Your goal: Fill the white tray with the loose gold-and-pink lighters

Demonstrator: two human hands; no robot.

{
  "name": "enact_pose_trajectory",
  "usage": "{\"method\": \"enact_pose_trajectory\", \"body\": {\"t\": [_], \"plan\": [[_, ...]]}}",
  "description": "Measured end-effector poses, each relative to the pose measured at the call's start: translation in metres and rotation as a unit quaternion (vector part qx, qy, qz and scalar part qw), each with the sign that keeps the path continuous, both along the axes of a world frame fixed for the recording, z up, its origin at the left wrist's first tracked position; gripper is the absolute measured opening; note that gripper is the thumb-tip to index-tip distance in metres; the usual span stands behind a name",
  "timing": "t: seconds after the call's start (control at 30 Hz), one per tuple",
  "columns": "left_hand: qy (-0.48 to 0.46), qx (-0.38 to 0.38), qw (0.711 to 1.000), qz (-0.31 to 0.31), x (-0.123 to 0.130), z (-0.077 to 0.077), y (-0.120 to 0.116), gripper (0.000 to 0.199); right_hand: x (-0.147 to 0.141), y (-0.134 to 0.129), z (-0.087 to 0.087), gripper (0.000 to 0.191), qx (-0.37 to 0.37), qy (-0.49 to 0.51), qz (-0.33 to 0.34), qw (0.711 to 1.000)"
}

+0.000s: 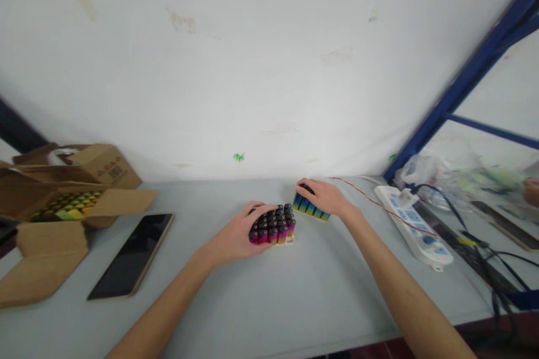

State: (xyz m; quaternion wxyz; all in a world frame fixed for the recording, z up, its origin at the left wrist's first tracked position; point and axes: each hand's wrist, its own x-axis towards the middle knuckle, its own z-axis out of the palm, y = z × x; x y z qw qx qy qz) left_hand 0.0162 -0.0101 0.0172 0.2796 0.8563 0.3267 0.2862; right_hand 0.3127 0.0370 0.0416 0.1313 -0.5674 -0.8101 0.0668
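Observation:
My left hand (239,236) is wrapped around the left side of a block of what look like lighters (273,230), upright in tight rows. Their tops are black and their bodies fade from pink to yellow. A pale tray edge shows beneath them, with a gap at the front right corner. Farther back and to the right, my right hand (326,197) grips a second block of lighters (309,206) from above, its fingers covering much of the top. These bodies fade from blue to yellow-green. The two blocks stand close together on the grey table (269,297).
At left, an open cardboard box (120,202) holds several yellow items, beside a dark phone-like slab (132,255). A white power strip (412,227) lies at right with cables and a red-yellow wire (370,197). Plastic bags (442,171) and a blue metal frame (446,95) stand beyond.

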Motion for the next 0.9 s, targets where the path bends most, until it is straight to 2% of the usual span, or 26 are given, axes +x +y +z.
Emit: {"method": "enact_pose_trajectory", "body": {"t": [0.13, 0.3, 0.5, 0.63, 0.73, 0.9], "plan": [[0.042, -0.006, 0.999, 0.003, 0.000, 0.002, 0.006, 0.073, 0.002, -0.019, 0.001, 0.045, 0.004, 0.000, -0.011, 1.000], [0.062, -0.014, 0.998, 0.022, -0.011, 0.011, 0.014, 0.076, -0.003, -0.024, 0.003, 0.044, -0.006, 0.004, -0.022, 1.000], [0.094, -0.047, 0.987, 0.119, -0.053, 0.015, 0.029, 0.101, -0.005, -0.025, 0.004, 0.046, -0.006, 0.016, -0.027, 0.999], [0.087, -0.030, 0.978, 0.190, -0.081, 0.014, 0.036, 0.111, -0.006, -0.024, 0.002, 0.048, -0.015, 0.015, -0.031, 0.999], [0.064, -0.009, 0.978, 0.200, -0.095, 0.014, 0.039, 0.106, -0.006, -0.023, 0.002, 0.050, -0.022, 0.009, -0.036, 0.999], [0.046, -0.025, 0.981, 0.187, -0.117, 0.014, 0.042, 0.099, -0.016, -0.026, 0.006, 0.050, -0.030, -0.002, -0.039, 0.999]]}}
